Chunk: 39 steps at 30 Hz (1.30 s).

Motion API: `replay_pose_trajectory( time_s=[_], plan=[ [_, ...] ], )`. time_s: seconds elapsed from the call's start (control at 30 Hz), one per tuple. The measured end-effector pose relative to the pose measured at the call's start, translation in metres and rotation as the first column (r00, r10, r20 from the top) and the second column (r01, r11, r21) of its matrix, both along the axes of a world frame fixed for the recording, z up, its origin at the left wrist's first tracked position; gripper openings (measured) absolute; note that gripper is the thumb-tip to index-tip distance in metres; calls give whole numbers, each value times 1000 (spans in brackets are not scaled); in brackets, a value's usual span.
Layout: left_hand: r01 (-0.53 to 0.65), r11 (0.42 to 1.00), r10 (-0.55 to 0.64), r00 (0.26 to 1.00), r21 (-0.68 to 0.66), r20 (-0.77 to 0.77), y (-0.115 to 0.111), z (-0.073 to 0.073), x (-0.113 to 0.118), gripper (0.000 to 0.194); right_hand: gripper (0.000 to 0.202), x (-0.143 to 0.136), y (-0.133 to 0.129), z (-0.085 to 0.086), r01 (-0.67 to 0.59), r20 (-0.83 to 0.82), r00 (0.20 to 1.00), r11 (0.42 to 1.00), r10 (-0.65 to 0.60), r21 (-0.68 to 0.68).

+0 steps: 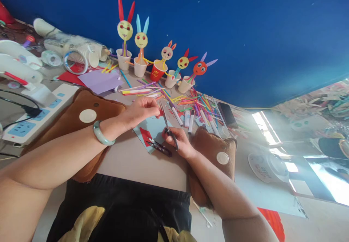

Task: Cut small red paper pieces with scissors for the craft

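My right hand point(180, 142) is closed round the black handles of a pair of scissors point(166, 120), whose blades point up and away from me. Just left of the blades, my left hand point(143, 111) pinches a small red piece of paper point(161, 111) between thumb and fingers; its exact shape is too small to tell. Beneath both hands lies a light blue sheet point(138, 131). On that sheet sit a red paper rectangle point(145, 136) and dark pens point(159, 148), close to my right hand.
Several paper cups with rabbit-faced figures point(141, 40) stand along the blue wall. Coloured sticks and markers point(177, 114) are scattered before them. Brown cushions point(109, 105) flank my arms. A power strip point(40, 114) lies left, a phone point(227, 114) right, purple paper point(99, 80) back left.
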<state>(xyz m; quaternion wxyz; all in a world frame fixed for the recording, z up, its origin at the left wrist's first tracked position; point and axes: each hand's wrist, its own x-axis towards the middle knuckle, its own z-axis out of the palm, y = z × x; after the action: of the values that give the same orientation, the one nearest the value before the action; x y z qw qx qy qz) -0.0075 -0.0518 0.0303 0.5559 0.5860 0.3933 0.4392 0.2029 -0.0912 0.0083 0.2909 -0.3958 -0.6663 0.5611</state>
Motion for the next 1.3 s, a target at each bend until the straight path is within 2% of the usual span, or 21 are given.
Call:
replay_pose_trajectory(
  time_s=[0.53,1.3],
  plan=[
    [-8,1000,8,1000,-7,3,0,2,0,9,55,1,1,-2,-14,-25,1000,999,15,41],
    [7,1000,-7,1000,-16,6,0,1,-1,9,50,1,2,-4,2,0,1000,1000,-2,21]
  ],
)
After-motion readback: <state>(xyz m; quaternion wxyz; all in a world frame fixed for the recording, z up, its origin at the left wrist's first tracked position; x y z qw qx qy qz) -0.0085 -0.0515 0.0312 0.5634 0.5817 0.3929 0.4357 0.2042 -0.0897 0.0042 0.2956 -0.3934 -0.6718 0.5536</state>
